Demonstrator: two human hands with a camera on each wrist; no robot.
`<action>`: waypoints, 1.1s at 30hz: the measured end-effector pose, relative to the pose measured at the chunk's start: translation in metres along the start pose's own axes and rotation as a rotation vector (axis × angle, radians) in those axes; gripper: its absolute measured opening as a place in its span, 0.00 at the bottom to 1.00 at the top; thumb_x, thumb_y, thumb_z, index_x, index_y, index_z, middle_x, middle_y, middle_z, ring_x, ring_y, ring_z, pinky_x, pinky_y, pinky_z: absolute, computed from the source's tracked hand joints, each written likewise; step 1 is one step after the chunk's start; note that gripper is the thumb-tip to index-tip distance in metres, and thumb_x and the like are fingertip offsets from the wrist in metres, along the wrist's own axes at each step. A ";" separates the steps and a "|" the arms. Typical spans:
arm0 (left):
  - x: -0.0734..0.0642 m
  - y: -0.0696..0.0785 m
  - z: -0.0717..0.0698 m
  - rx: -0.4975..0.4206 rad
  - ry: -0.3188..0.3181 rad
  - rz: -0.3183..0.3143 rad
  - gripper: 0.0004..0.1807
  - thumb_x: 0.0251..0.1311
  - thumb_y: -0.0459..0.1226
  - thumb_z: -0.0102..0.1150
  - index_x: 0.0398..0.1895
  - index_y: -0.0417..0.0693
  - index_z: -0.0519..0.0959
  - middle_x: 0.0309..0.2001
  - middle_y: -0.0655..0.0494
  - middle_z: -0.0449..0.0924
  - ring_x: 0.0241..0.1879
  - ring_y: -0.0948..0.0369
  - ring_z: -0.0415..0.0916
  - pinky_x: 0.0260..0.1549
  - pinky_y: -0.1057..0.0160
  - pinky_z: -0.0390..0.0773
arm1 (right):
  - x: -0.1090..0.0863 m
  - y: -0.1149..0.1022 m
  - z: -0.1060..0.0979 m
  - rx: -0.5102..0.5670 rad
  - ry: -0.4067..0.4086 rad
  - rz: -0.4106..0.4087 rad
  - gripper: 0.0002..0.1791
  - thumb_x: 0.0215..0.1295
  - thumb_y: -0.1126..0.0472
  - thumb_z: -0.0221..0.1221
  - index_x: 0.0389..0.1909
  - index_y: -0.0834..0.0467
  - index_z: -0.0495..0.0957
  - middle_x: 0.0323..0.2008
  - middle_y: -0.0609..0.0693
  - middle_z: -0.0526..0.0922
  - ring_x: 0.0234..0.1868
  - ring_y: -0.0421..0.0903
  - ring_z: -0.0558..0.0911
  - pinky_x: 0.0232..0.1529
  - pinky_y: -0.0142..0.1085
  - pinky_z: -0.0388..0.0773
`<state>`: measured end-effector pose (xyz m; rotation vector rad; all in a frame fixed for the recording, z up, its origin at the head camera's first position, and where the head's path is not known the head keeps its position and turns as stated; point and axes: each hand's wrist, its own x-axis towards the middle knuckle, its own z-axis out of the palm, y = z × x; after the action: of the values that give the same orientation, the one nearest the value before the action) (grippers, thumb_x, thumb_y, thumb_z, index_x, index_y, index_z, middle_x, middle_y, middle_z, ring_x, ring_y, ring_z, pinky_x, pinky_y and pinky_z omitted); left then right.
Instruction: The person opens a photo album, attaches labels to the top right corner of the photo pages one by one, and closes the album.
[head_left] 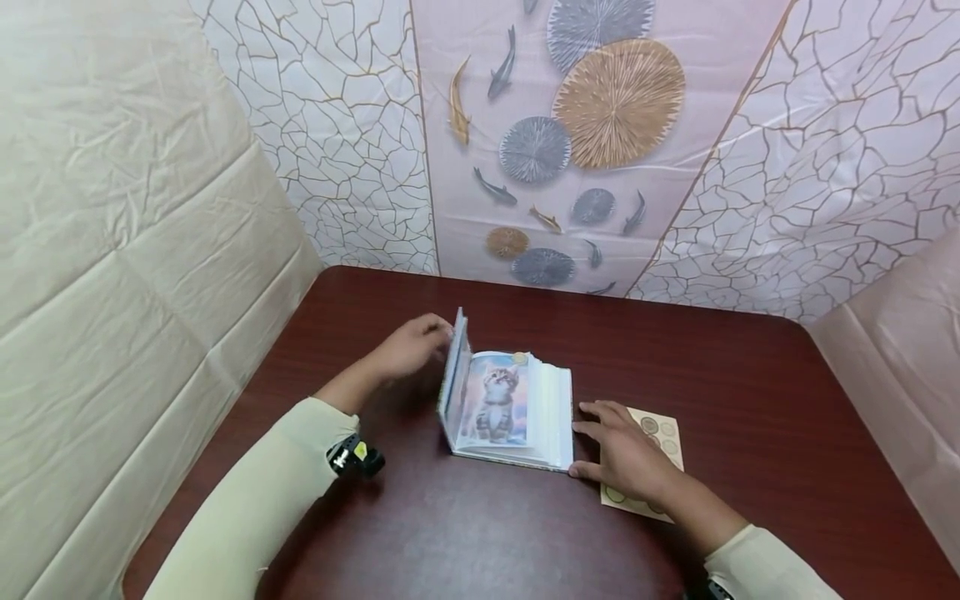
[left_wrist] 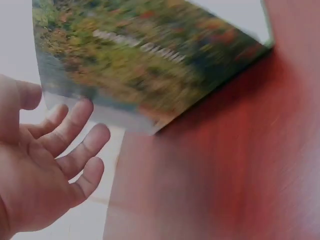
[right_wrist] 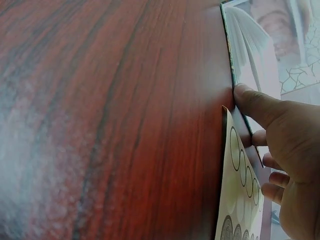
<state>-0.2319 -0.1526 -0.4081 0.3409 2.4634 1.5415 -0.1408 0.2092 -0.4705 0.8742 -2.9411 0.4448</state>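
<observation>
A photo album (head_left: 555, 412) lies on the table with its left cover (head_left: 452, 379) standing nearly upright. Inside shows a kitten picture (head_left: 495, 404) with a round gold sticker (head_left: 519, 358) at its upper right corner. My left hand (head_left: 411, 346) is at the cover's outer side, fingers loosely bent; in the left wrist view the fingertips (left_wrist: 86, 106) overlap the edge of the leafy printed cover (left_wrist: 140, 60), and contact is hard to judge. At the album's right edge rests my right hand (head_left: 626, 454), fingers spread, thumb touching the edge in the right wrist view.
A tan sheet of round stickers (head_left: 670, 432) lies partly under my right hand and forearm. The dark red wooden table (head_left: 480, 533) carries everything. Patterned cloth (head_left: 360, 150) hangs behind it, and plain beige cloth (head_left: 135, 275) hangs on the left.
</observation>
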 end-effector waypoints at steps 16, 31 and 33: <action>-0.029 -0.025 0.092 0.651 -0.146 0.405 0.27 0.69 0.53 0.41 0.70 0.65 0.60 0.73 0.53 0.44 0.71 0.48 0.32 0.57 0.34 0.52 | -0.002 0.003 -0.001 0.036 0.022 0.017 0.36 0.44 0.37 0.69 0.53 0.52 0.80 0.63 0.60 0.66 0.64 0.61 0.59 0.55 0.62 0.57; -0.023 -0.003 0.131 0.829 -0.201 0.416 0.34 0.67 0.61 0.33 0.73 0.60 0.53 0.74 0.48 0.34 0.70 0.46 0.21 0.65 0.44 0.37 | 0.002 0.015 -0.021 0.255 -0.130 0.187 0.20 0.54 0.64 0.64 0.49 0.46 0.82 0.71 0.65 0.45 0.68 0.70 0.42 0.54 0.71 0.41; -0.023 -0.001 0.135 0.866 -0.196 0.414 0.35 0.66 0.62 0.32 0.73 0.61 0.53 0.74 0.48 0.35 0.70 0.46 0.22 0.65 0.45 0.37 | 0.002 0.019 -0.023 0.252 -0.113 0.199 0.17 0.56 0.66 0.61 0.45 0.46 0.84 0.70 0.65 0.48 0.67 0.70 0.44 0.55 0.71 0.41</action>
<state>-0.1696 -0.0444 -0.4652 1.1237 2.8614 0.3860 -0.1538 0.2297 -0.4532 0.6458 -3.1382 0.8183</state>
